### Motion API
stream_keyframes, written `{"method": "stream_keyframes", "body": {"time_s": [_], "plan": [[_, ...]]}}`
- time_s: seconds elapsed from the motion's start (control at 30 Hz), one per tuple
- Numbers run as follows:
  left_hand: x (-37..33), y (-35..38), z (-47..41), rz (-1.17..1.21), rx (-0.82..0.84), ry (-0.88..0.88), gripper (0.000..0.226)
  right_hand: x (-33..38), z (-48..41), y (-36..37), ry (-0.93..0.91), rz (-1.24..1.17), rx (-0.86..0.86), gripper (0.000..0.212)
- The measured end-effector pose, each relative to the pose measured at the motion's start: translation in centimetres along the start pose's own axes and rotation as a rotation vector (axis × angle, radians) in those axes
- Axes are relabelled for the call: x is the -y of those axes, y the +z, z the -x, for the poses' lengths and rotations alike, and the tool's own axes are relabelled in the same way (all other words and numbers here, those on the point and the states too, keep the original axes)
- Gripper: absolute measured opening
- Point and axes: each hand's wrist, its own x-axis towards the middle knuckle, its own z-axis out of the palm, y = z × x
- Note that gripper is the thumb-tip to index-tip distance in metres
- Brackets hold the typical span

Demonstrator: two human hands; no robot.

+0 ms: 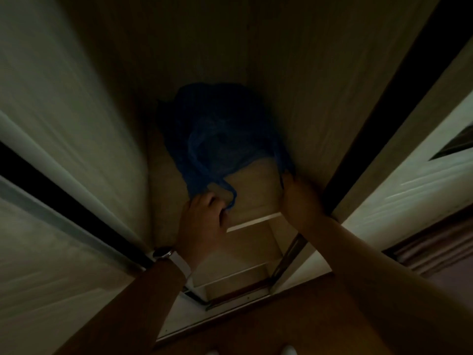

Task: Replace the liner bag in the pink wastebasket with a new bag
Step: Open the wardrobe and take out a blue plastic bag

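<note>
We see a dark closet with its doors slid apart. A blue bag [220, 139] lies in a soft heap on a high shelf [256, 185], pushed toward the back wall. It is crumpled, and its thin loops hang toward the front edge of the shelf.

Both arms reach up to it. The left hand [202, 219] is at the bag's near left corner. Its fingers are curled round one of the loops, so it has a firm hold. A watch [163, 253] with a pale strap sits on that wrist.

The right hand [299, 198] is at the bag's right side, close to the closet's side wall. Its fingers are bent, and they seem to pinch the bag's other strap, but it is too dark there to be sure.

Below the hands we can see more shelves [245, 272], one under the other, going down. A pale door [64, 98] stands at the left. At the bottom is a brown floor [281, 316].
</note>
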Motion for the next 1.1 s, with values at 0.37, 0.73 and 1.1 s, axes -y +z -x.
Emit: {"method": "stream_keyframes", "body": {"time_s": [0.37, 0.73, 1.1], "plan": [[-1.1, -4.0, 1.6, 0.280, -0.102, 0.308, 0.006, 1.7, 5.8, -2.6, -0.039, -0.079, 0.104, 0.011], [-3.7, -8.6, 2.1, 0.640, -0.083, 0.517, 0.015, 6.1, 15.9, -6.6, -0.122, -0.457, -0.479, 0.003], [-10.0, -11.5, 6.9, 0.947, 0.122, 0.354, 0.021, 6.8, 25.4, -11.0, -0.061, -0.932, -0.415, 0.019]]}}
